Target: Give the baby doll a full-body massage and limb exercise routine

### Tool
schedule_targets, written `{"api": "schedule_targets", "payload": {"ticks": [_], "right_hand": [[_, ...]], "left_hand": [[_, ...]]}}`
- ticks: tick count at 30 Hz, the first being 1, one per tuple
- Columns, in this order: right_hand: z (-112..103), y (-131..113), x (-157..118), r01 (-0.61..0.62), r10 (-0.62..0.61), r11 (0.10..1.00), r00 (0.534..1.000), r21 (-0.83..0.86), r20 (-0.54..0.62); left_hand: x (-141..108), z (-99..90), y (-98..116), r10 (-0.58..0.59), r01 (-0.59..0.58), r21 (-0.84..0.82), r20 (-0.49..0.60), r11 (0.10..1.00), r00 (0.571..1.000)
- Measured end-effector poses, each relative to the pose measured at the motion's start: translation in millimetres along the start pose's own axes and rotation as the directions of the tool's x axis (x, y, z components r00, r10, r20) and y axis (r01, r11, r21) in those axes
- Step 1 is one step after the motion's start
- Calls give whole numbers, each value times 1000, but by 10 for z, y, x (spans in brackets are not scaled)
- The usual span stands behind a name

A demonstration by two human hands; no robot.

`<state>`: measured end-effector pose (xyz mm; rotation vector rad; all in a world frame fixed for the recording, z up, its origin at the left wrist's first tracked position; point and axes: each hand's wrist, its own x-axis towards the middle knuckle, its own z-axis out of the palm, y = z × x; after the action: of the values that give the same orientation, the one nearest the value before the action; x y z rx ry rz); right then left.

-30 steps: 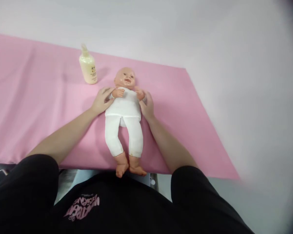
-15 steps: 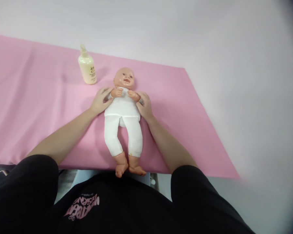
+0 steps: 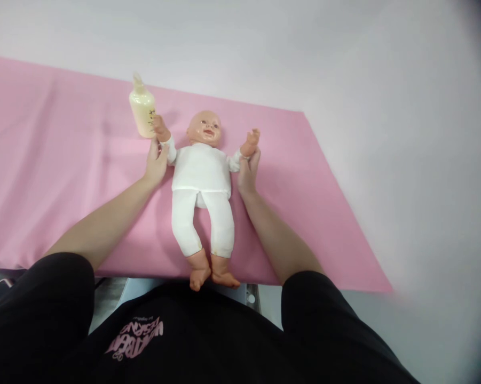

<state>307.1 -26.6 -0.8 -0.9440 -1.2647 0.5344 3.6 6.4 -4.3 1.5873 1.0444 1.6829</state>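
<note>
Hands [image 3: 156,166] reach forward, holding a doll [image 3: 201,170] by spread arms [image 3: 234,161].

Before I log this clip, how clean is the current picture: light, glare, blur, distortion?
Head view: soft light, with faint shadows on the cloth; small glints on the head of the doll and on the bottle, whose label is too blurred to read; the far right edge falls dark; the cloth's near right corner smears; the doll's outline is clear.

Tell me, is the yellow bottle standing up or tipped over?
Standing up: the yellow bottle has its base on the pink cloth and its pump top pointing away from it.
</note>
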Motion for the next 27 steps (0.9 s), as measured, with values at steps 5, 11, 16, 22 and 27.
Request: {"api": "schedule_targets", "payload": {"ticks": [5, 11, 16, 22, 27], "right_hand": [[-120, 426, 152, -170, 214, 972, 928, 163, -307], [-218, 877, 233, -167, 240, 963, 891, 212, -385], [-268, 1024, 225, 64, -90, 993, 956, -100, -279], [-272, 1003, 227, -61, 61, 998, 946, 9, -317], [-226, 671, 197, -100, 99, 995, 965, 5, -242]], "left_hand": [[88, -77, -217, -209, 185, -146, -166, 972, 964], [171, -149, -494, -132, 137, 32, -129, 990, 983], [179, -175, -504, 29, -27, 228, -8, 973, 1000], [195, -175, -528, -146, 157, 110, -98, 981, 984], [174, -191, -542, -53, 64, 172, -70, 983, 996]]}}
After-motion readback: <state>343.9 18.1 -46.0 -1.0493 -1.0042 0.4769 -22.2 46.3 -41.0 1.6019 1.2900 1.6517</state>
